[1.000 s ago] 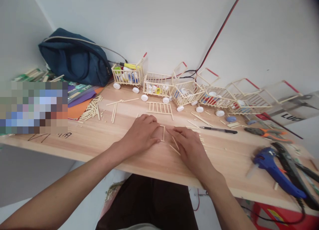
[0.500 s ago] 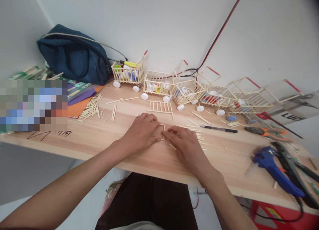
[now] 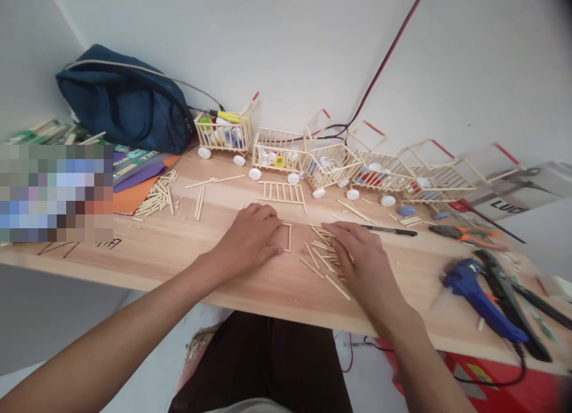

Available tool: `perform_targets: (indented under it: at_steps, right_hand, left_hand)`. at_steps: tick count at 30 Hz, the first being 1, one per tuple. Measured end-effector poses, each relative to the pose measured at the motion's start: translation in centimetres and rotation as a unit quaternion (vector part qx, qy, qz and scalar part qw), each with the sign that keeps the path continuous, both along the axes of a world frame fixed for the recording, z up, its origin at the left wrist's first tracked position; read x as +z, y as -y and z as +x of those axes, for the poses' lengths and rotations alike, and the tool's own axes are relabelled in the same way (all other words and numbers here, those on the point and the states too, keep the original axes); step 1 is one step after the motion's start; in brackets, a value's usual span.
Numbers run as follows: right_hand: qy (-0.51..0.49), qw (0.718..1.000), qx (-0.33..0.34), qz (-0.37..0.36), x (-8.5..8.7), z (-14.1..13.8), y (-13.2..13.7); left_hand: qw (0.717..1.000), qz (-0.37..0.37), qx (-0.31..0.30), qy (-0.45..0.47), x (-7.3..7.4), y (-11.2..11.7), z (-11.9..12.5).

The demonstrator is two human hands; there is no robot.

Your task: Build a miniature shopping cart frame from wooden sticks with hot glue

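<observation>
My left hand rests on the wooden table, thumb and fingers curved round the ends of a small frame of thin wooden sticks. Only the frame's right end shows; the hand hides the rest. To its right, my right hand lies over a loose pile of short sticks, fingers stretched out and fingertips at the pile's upper edge. No stick is visibly gripped in it. A ladder-like stick panel lies flat beyond my hands.
Several miniature stick shopping carts with white wheels line the wall. A blue bag and another stick heap are at left. Rightwards are a black pen, orange-handled pliers and a blue glue gun.
My right hand has moved right, away from the small frame and onto the loose sticks, several of which are now uncovered. My left hand stays at the frame. The view has shifted slightly.
</observation>
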State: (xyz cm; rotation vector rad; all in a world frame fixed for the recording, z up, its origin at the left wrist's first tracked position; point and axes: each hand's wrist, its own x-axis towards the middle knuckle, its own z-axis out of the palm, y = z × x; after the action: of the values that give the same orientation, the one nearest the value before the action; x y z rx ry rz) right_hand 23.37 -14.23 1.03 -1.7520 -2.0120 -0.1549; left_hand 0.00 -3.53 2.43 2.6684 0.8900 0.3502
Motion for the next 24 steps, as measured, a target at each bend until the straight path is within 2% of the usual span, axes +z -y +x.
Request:
perform_targets:
  at_steps: [6,9,17,24]
  right_hand:
    - [0.041,0.989,-0.134,0.038,0.3,5.5,2.8]
    - [0.065,0.981,-0.181,0.03,0.3,7.8,4.3]
    - [0.069,0.966,-0.249,0.002,0.9,10.7,8.5]
    - [0.083,0.916,-0.391,-0.04,1.8,15.0,13.7]
  left_hand:
    - [1.0,0.004,0.001,0.01,-0.2,-0.2,0.0]
    - [1.0,0.003,0.0,0.007,-0.2,-0.3,0.0]
    - [1.0,0.025,0.001,0.017,-0.8,-0.7,0.0]
    - [0.999,0.033,-0.005,0.028,-1.4,-1.1,-0.1]
